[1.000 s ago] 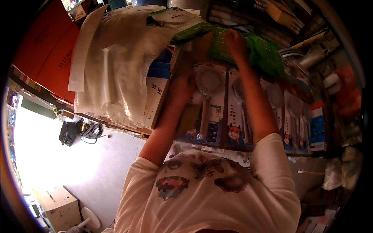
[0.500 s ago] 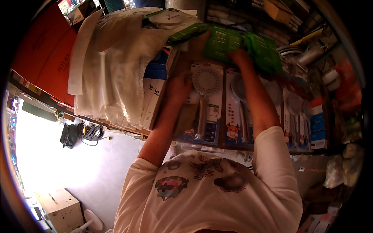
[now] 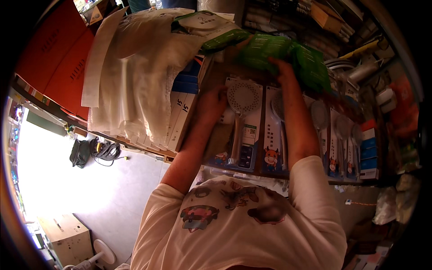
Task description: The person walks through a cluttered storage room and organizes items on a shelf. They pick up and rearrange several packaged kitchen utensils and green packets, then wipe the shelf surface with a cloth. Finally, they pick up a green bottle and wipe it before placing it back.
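My left hand (image 3: pixel 213 102) has its fingers curled at the left edge of a packaged shower head (image 3: pixel 243 97), a grey round-faced one on a white and blue card. Shadow hides part of its grip. Further right and farther away, my right hand (image 3: pixel 282 71) is closed at the edge of a green packet (image 3: pixel 265 48), which looks blurred. Another green packet (image 3: pixel 311 63) lies just right of that hand. Beneath my right forearm is a second packaged shower head (image 3: pixel 271 148), partly covered by the arm.
On the left, clear plastic wrapping (image 3: pixel 139 76) drapes over stacked white boxes (image 3: pixel 182 119), beside large red boxes (image 3: pixel 54 54). More packaged shower heads (image 3: pixel 341 135) and blue and white boxes (image 3: pixel 369 150) line the right. A black cable coil (image 3: pixel 105 152) lies on the floor.
The view has shifted slightly. My right hand has moved a little nearer, its fingers still at the green packet, which shifts and blurs. My left hand stays at the shower head card's edge.
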`<state>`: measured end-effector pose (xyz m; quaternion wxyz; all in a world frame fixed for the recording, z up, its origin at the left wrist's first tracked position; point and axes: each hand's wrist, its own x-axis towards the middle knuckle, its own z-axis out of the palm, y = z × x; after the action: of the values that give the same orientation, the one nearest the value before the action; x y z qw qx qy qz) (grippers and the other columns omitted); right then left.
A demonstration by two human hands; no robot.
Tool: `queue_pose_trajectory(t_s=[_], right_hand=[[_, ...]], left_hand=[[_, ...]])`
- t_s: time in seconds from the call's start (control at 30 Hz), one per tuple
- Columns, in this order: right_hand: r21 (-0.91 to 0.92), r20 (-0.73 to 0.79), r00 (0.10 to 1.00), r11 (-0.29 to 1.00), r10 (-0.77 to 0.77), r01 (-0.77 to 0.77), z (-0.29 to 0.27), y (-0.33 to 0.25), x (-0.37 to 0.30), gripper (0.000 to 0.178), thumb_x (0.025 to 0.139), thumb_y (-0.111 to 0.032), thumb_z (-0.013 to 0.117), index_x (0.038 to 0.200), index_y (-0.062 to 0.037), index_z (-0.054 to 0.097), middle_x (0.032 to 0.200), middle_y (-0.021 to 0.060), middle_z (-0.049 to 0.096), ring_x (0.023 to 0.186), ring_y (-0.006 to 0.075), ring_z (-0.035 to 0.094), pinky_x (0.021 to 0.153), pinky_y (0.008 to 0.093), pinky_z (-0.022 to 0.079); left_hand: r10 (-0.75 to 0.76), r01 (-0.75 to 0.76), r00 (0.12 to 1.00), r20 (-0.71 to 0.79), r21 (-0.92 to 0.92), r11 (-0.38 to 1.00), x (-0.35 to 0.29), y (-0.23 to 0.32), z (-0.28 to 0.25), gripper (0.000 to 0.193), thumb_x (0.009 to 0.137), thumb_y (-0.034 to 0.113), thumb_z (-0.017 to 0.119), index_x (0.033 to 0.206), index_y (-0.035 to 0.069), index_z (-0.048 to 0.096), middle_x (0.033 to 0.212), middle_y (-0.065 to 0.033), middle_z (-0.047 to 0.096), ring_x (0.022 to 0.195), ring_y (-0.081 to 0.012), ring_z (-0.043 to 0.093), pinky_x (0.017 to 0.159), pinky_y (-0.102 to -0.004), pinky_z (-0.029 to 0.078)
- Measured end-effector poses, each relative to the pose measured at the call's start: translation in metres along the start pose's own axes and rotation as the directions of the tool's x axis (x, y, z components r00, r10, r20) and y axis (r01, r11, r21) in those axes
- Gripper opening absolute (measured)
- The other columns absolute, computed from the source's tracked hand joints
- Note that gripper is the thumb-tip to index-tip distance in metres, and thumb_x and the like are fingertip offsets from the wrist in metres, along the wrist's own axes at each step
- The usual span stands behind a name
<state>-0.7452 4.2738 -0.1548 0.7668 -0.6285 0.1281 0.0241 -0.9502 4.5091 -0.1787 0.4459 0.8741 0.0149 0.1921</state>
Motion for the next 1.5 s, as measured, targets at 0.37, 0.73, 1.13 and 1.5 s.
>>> queue_pose_trajectory(t_s=[0.37, 0.73, 1.13, 1.5], right_hand=[[-0.574, 0.054, 0.677, 0.532, -0.734, 0.623, 0.030, -0.075, -0.035, 0.039, 0.080, -0.021, 0.070, 0.112, -0.0029, 0.057, 0.104, 0.0155, 0.064, 0.092, 0.0274, 0.063, 0.077, 0.0385, 0.050], [-0.690, 0.625, 0.286, -0.344, -0.726, 0.636, 0.181, -0.074, -0.098, 0.025, 0.080, -0.013, 0.059, 0.105, -0.0121, 0.061, 0.088, 0.0109, 0.067, 0.084, 0.0311, 0.064, 0.069, 0.0437, 0.052], [-0.525, 0.614, 0.255, -0.145, -0.747, 0.839, 0.171, -0.058, -0.101, 0.047, 0.075, -0.040, 0.070, 0.109, -0.0076, 0.064, 0.106, 0.0132, 0.065, 0.103, 0.0307, 0.060, 0.087, 0.0417, 0.049], [-0.705, -0.061, 0.795, 0.590, -0.603, 0.394, -0.081, -0.101, -0.015, 0.079, 0.077, -0.061, 0.062, 0.130, -0.0027, 0.051, 0.128, 0.0180, 0.055, 0.118, 0.0293, 0.054, 0.096, 0.0398, 0.044]], left_hand=[[0.016, -0.017, 0.999, -0.030, -0.004, 1.000, 0.000, -0.003, 0.002, 0.024, 0.086, 0.017, 0.054, 0.107, 0.012, 0.064, 0.090, -0.0190, 0.066, 0.086, -0.0361, 0.064, 0.074, -0.0430, 0.051], [-0.005, 0.005, 1.000, -0.025, 0.002, 1.000, 0.001, -0.003, 0.003, 0.025, 0.084, 0.015, 0.056, 0.106, 0.010, 0.064, 0.093, -0.0197, 0.066, 0.086, -0.0357, 0.065, 0.076, -0.0410, 0.051], [-0.106, 0.096, 0.991, 0.083, 0.111, 0.989, 0.003, 0.006, 0.002, 0.028, 0.085, 0.017, 0.056, 0.111, 0.014, 0.065, 0.092, -0.0186, 0.067, 0.087, -0.0337, 0.065, 0.074, -0.0407, 0.051], [-0.039, 0.036, 0.999, 0.026, 0.111, 0.993, 0.004, -0.008, 0.004, 0.028, 0.084, 0.015, 0.056, 0.111, 0.011, 0.063, 0.096, -0.0174, 0.067, 0.088, -0.0312, 0.066, 0.077, -0.0384, 0.051]])
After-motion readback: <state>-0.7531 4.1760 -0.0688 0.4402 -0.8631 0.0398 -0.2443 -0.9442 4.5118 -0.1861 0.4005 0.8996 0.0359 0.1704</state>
